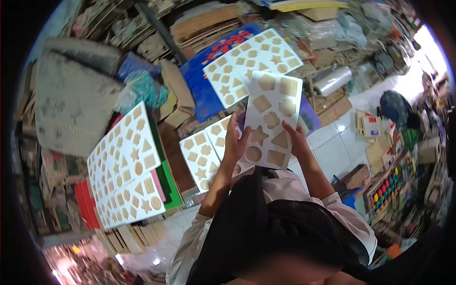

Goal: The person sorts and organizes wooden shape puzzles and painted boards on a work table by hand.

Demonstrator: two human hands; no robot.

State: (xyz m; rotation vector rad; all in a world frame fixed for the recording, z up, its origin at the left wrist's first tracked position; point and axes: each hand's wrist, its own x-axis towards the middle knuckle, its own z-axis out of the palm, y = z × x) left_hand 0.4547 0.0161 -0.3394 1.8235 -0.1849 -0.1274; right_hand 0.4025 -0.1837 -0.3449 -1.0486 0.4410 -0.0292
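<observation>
A white shape-sorting board [264,132] with tan recesses, among them a star, a flower, a circle and squares, is held up in front of my body. My left hand [235,143] is closed at its lower left edge, with the thumb against the side. On the right edge, my right hand [296,138] grips the board with the thumb on top; its other fingers are partly hidden beneath. Just left of my left hand lie more white shape boards [213,155] of the same kind, partly covered by that hand and the held board.
Several white shape boards [124,173] lie at the left over green and red panels. Beyond the held board, more white boards [239,82] rest on a blue sheet [205,110] with red pieces. Stacked wood crowds the back. A rack of coloured pegs [385,191] stands at the right.
</observation>
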